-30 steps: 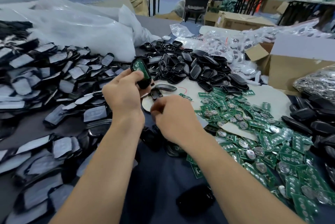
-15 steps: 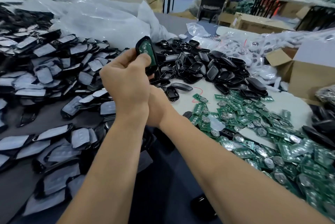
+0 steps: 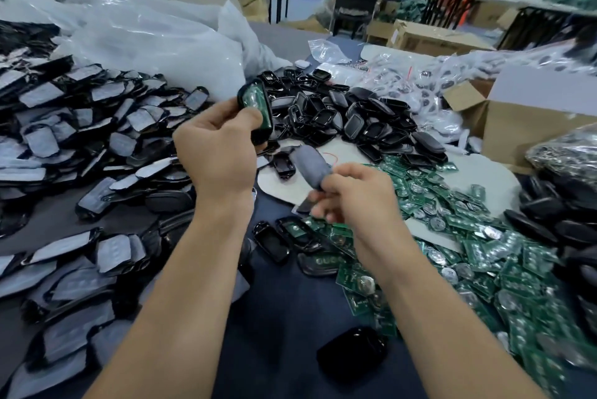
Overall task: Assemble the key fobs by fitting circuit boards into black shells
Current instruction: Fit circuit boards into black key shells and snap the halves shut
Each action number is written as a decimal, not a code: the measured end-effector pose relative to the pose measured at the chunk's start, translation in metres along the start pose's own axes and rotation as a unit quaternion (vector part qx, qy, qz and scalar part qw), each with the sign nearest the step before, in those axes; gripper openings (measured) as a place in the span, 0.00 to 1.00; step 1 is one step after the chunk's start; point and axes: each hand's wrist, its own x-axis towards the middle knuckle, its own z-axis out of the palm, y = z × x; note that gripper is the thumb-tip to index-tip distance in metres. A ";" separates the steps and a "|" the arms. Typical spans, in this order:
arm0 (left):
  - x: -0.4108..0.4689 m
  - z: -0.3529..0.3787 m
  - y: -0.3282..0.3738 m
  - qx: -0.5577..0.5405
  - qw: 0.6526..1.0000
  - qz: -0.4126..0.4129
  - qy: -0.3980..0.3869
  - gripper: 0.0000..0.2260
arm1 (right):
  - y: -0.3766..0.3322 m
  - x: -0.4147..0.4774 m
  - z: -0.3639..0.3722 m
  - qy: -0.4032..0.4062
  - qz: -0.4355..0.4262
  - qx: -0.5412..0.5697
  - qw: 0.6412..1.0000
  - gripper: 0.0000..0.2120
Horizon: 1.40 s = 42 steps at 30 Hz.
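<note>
The left hand (image 3: 216, 146) is curled round a black shell (image 3: 259, 135), thumb pressed over the green circuit board (image 3: 249, 97) seated inside, held raised above the table (image 3: 284, 327). The right hand (image 3: 352, 195), lower and just beside it, pinches one end of a grey-faced cover (image 3: 308, 166) between thumb and fingers. Behind them lies a heap of empty black shells (image 3: 339, 114); to the right, loose circuit boards (image 3: 468, 237) are spread out; to the left, a pile of grey-faced covers (image 3: 80, 127). Clear bags (image 3: 420, 82) further back hold small dark parts. An open cardboard box (image 3: 533, 127) stands at the right, its inside hidden, and beside it sits a bag of shiny metal pieces (image 3: 568, 153)
</note>
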 end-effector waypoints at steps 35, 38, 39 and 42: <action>-0.058 0.030 -0.053 0.123 0.895 -0.210 -0.373 0.13 | 0.015 -0.028 -0.112 -0.099 0.035 0.155 0.982 0.15; -0.062 0.033 -0.053 0.087 0.889 -0.236 -0.382 0.10 | 0.018 -0.029 -0.108 -0.105 0.006 0.165 0.981 0.21; -0.064 0.033 -0.053 0.081 0.886 -0.240 -0.389 0.10 | 0.019 -0.029 -0.105 -0.099 -0.004 0.166 0.981 0.21; -0.067 0.035 -0.053 0.082 0.881 -0.238 -0.400 0.09 | 0.020 -0.030 -0.098 -0.082 -0.016 0.172 0.982 0.17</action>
